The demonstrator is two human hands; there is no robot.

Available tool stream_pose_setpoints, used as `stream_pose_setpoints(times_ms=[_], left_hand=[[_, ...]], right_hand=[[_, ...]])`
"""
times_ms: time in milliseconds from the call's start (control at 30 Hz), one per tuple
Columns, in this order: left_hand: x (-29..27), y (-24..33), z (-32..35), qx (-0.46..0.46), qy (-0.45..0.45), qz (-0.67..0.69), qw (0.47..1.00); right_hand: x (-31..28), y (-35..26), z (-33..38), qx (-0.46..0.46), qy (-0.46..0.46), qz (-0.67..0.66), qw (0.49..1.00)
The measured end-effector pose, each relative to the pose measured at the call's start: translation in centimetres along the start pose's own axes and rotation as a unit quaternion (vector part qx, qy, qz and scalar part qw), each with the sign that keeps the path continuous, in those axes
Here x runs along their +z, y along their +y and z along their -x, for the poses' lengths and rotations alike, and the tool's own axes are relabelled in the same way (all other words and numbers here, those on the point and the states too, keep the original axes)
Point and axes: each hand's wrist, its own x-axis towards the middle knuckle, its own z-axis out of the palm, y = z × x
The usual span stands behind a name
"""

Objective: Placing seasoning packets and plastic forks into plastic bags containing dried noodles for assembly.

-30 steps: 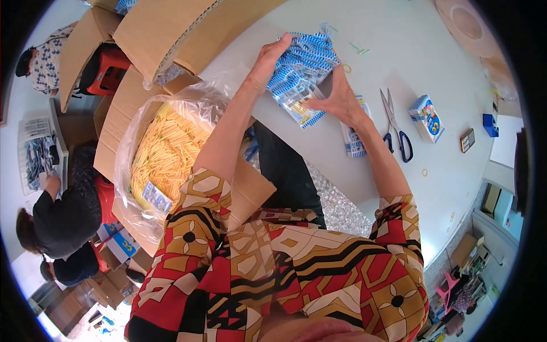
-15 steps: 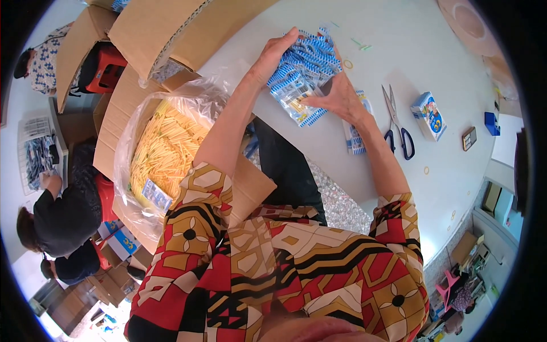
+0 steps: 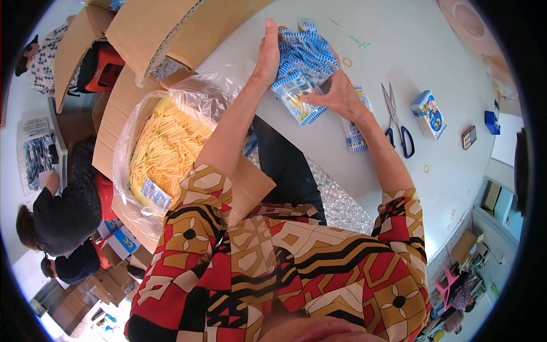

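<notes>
Blue-and-white striped plastic: a crinkled bunch of packets (image 3: 307,54) between both palms, over the counter (image 3: 393,62), near the edge closest to the body. Left hand (image 3: 268,57) opened out along the left side of the bunch, thumb raised, fingers partly out of sight behind; cannot tell how much pressure on that side. Right hand (image 3: 341,100) half closed on the lower right, thumb over the front packet, fingers tucked round the back. Probably light, soft and slippery, apt to slide layer over layer if pinched at one corner only; best taken broadly from both sides or by the striped ends, with little squeeze on the clear middles, given something yellowish and perhaps brittle inside. Hard to count, with folds running together at the top. Cannot tell whether resting on the counter or just above. Another striped packet (image 3: 356,134) on the counter, partly covered by the right forearm, with scissors (image 3: 395,122) near it. Beside the counter's left edge, yellow sticks (image 3: 165,154) in a clear bag (image 3: 125,151), partly hidden by the left forearm and sleeve.
</notes>
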Motion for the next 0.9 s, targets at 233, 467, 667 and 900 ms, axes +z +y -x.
stream_pose_setpoints(times_ms=[233,467,667,900], left_hand=[[0.3,-0.6,-0.7,0.021,0.057,-0.173,0.983],[0.9,-0.1,0.7,-0.072,0.070,-0.024,0.995],[0.1,-0.5,3.0,0.036,0.104,-0.028,0.994],[2.4,-3.0,8.3,0.075,0.114,-0.134,0.981]], right_hand=[[-0.7,-0.1,0.5,0.001,0.028,-0.021,0.999],[-1.6,0.7,0.8,0.039,0.033,-0.033,0.998],[-1.3,1.0,0.2,0.019,0.054,-0.015,0.998],[-1.6,1.6,0.4,0.020,0.065,-0.042,0.997]])
